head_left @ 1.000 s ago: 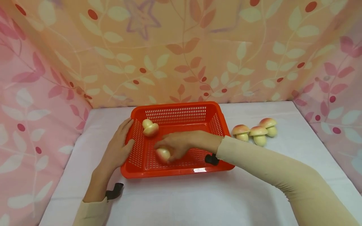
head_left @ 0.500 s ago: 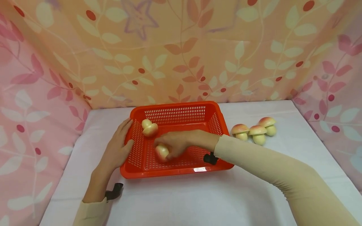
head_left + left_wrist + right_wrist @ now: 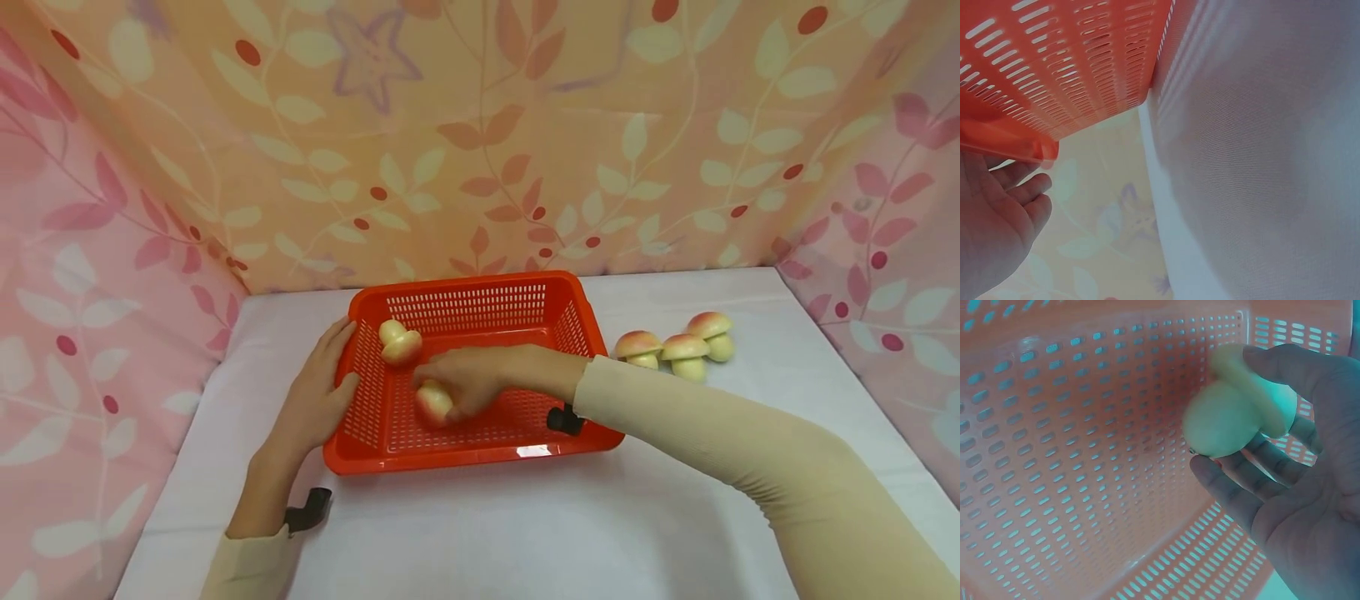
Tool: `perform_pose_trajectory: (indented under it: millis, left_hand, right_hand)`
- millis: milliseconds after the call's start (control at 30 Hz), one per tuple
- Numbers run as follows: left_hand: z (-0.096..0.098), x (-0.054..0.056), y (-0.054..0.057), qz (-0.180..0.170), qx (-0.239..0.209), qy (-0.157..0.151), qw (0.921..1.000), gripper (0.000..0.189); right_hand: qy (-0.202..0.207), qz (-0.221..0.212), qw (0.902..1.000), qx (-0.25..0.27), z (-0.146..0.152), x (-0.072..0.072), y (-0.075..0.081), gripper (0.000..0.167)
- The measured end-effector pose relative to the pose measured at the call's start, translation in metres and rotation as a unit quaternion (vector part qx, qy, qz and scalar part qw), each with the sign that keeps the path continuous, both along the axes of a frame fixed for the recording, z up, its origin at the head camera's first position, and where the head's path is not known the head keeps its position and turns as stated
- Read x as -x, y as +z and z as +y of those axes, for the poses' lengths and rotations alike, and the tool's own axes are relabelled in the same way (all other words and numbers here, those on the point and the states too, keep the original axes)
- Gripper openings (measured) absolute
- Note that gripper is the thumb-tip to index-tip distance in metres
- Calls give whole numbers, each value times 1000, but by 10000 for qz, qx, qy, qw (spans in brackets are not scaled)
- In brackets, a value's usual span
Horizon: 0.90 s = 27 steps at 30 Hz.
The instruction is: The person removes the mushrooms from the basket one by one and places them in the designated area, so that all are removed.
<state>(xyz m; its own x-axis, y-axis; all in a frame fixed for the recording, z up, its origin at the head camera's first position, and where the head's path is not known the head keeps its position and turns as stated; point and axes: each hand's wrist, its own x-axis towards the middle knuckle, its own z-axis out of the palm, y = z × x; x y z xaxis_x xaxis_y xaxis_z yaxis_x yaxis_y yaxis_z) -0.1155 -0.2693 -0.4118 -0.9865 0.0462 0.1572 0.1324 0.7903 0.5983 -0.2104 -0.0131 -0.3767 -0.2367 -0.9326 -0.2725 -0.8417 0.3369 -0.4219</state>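
My right hand [image 3: 468, 379] reaches into a red slotted plastic basket [image 3: 480, 457] and holds a toy mushroom [image 3: 432, 402] with a pink-and-cream cap. In the right wrist view, the thumb lies on the cap of this mushroom [image 3: 1222, 422] and the fingers support it from below, close to the slotted wall. A second toy mushroom [image 3: 401, 346] lies tipped over in the basket's back left corner. My left hand [image 3: 315, 396] rests along the basket's left rim, fingers extended. The left wrist view shows its fingers [image 3: 1035, 187] loosely bent beside the rim.
Three more toy mushrooms [image 3: 685, 357] stand close together on the white-covered table [image 3: 487, 533], right of the basket. Behind it hangs an orange leaf-patterned cloth [image 3: 480, 167], with pink floral cloth [image 3: 67, 333] at the sides. Black camera mounts [image 3: 309, 510] are worn at both wrists.
The mushroom in my right hand has shifted very slightly away from the basket's front side. My left hand stays on the rim.
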Motion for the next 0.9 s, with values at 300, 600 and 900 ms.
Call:
perform_pose_trajectory:
  millis: [300, 600, 900]
  left_hand:
    - [0, -2, 0, -14, 41, 12, 10000, 71]
    - [1, -1, 1, 1, -13, 19, 10000, 71]
    - [1, 0, 0, 9, -36, -6, 10000, 71]
  right_hand:
    - [-128, -13, 9993, 363, 15, -3, 11, 53]
    - [-642, -23, 9964, 547, 40, 1, 30, 54]
    - [-772, -15, 9924, 953, 56, -3, 42, 54]
